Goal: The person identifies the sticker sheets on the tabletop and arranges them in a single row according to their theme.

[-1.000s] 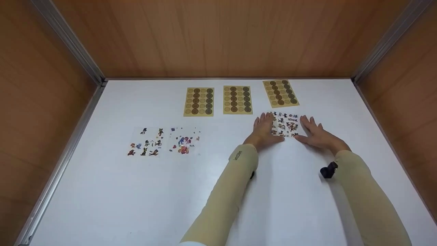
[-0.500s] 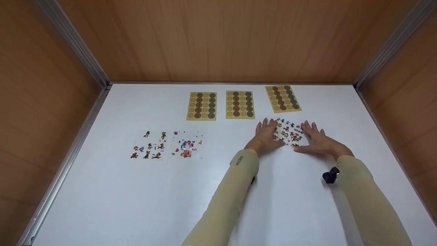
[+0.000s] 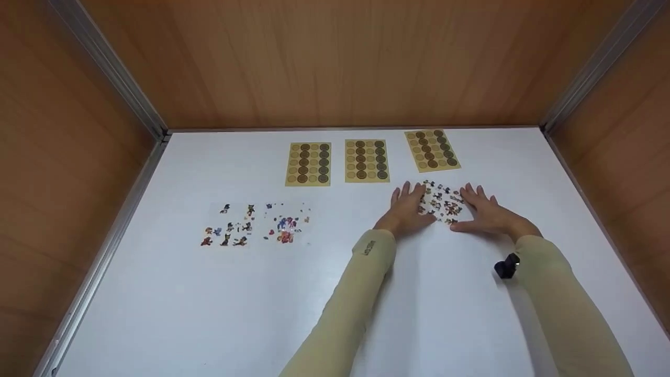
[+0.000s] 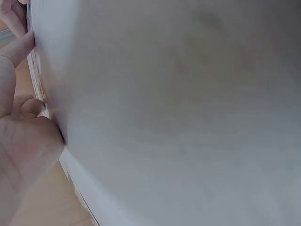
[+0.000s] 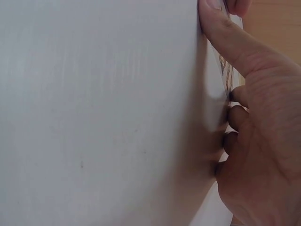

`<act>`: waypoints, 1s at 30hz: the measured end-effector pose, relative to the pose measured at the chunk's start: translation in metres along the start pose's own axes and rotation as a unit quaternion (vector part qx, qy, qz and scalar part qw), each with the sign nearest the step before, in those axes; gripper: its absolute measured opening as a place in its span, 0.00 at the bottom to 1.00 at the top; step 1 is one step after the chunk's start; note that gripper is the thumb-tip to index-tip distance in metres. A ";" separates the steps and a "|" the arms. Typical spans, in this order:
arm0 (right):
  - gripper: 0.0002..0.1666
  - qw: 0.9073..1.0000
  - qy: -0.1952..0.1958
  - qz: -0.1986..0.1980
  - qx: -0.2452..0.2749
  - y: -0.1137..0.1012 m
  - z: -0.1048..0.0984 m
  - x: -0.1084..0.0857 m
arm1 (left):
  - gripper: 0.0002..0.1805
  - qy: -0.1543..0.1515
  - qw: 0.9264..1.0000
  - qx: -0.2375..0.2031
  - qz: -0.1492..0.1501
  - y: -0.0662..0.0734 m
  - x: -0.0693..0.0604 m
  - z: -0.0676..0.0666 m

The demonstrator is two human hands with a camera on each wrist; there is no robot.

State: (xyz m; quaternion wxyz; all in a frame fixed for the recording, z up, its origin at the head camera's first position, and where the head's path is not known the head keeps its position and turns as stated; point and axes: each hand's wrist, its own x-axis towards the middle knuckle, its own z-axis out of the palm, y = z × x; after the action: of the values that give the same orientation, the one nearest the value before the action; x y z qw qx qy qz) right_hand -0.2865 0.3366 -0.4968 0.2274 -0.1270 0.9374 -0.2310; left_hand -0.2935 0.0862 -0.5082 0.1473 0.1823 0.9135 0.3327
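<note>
A clear sticker sheet printed with small colourful figures lies flat on the white table, toward the right. My left hand touches its left side, fingers stretched out and thumb along the near edge. Against the right side rests my right hand, its fingers spread and nearly straight. In the left wrist view the left hand shows at the far left, low on the tabletop. The right wrist view has the right hand with fingertips down on the surface.
Three tan sheets of round stickers lie along the back: left, middle and a tilted right one. Two more clear sticker sheets, one of cartoon dogs and one colourful, lie side by side at left. Wooden walls enclose the table.
The head view has tilted a little, shifting everything slightly down. Between my hands the sticker sheet has turned slightly; both hands stay at its sides.
</note>
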 end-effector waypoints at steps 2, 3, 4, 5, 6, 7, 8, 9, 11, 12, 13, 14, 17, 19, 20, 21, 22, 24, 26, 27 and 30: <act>0.70 1.000 -0.001 0.004 -0.002 0.001 0.000 0.000 | 0.46 -0.001 1.000 0.006 0.000 0.001 0.000 0.000; 0.70 1.000 -0.001 0.003 -0.001 0.000 0.000 -0.001 | 0.46 -0.001 1.000 0.009 0.000 0.001 0.000 0.000; 0.70 1.000 0.000 0.004 0.001 0.000 0.000 -0.001 | 0.46 -0.001 1.000 0.013 0.002 0.001 0.001 0.000; 0.71 1.000 0.001 0.004 0.003 0.000 0.000 -0.001 | 0.46 -0.001 1.000 0.015 0.002 0.002 0.001 0.000; 0.70 1.000 0.002 0.003 0.004 0.000 0.000 -0.001 | 0.45 -0.001 1.000 0.016 0.001 0.002 0.001 0.001; 0.70 1.000 0.004 0.001 0.006 0.000 0.000 -0.002 | 0.45 -0.001 1.000 0.018 0.000 0.002 0.002 0.001; 0.70 1.000 0.007 -0.001 0.010 -0.001 -0.001 -0.002 | 0.45 0.000 1.000 0.020 0.002 0.002 0.002 0.001; 0.70 1.000 0.009 -0.003 0.014 -0.001 -0.001 -0.003 | 0.45 0.000 1.000 0.021 0.003 0.002 0.002 0.001; 0.69 1.000 0.011 -0.007 0.018 -0.002 0.000 -0.004 | 0.44 0.000 1.000 0.025 0.008 0.002 0.003 0.001; 0.69 1.000 0.012 -0.007 0.020 -0.002 0.000 -0.004 | 0.43 0.000 1.000 0.027 0.010 0.002 0.003 0.001; 0.68 1.000 0.012 -0.007 0.021 -0.002 0.001 -0.004 | 0.43 -0.001 0.999 0.029 0.013 0.002 0.003 0.001; 0.68 1.000 0.011 -0.007 0.021 -0.002 0.001 -0.005 | 0.42 -0.001 0.999 0.031 0.016 0.002 0.002 0.001; 0.67 1.000 0.008 -0.006 0.018 -0.002 0.002 -0.004 | 0.40 -0.001 0.999 0.031 0.018 0.000 0.001 0.001; 0.67 1.000 0.007 -0.003 0.013 -0.002 0.002 -0.003 | 0.40 0.000 1.000 0.027 0.016 -0.002 0.000 0.001; 0.68 1.000 0.007 -0.003 0.011 -0.002 0.002 -0.002 | 0.40 0.001 1.000 0.024 0.017 -0.002 0.000 0.001; 0.68 1.000 0.007 -0.003 0.009 -0.002 0.001 -0.002 | 0.40 0.001 1.000 0.022 0.019 -0.002 -0.001 0.000; 0.68 1.000 0.007 -0.002 0.007 -0.001 0.001 -0.001 | 0.39 0.002 1.000 0.020 0.020 -0.002 -0.001 0.000; 0.67 1.000 0.009 -0.003 0.006 0.000 0.000 -0.001 | 0.39 0.006 0.999 0.019 0.027 -0.001 -0.001 0.000; 0.67 1.000 0.012 -0.008 0.003 0.000 0.000 -0.001 | 0.38 0.012 0.999 0.022 0.034 -0.001 0.000 0.001; 0.67 1.000 0.012 -0.012 0.002 0.001 0.000 -0.001 | 0.38 0.015 0.999 0.023 0.036 -0.001 0.000 0.001; 0.66 1.000 0.013 -0.020 0.000 0.001 0.002 -0.002 | 0.38 0.016 0.999 0.025 0.033 -0.002 -0.001 0.003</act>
State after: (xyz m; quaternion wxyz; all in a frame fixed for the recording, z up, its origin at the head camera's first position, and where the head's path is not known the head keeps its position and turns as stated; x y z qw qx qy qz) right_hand -0.2839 0.3372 -0.4984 0.2110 -0.1423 0.9375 -0.2372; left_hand -0.2918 0.0862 -0.5119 0.1168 0.2105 0.9173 0.3172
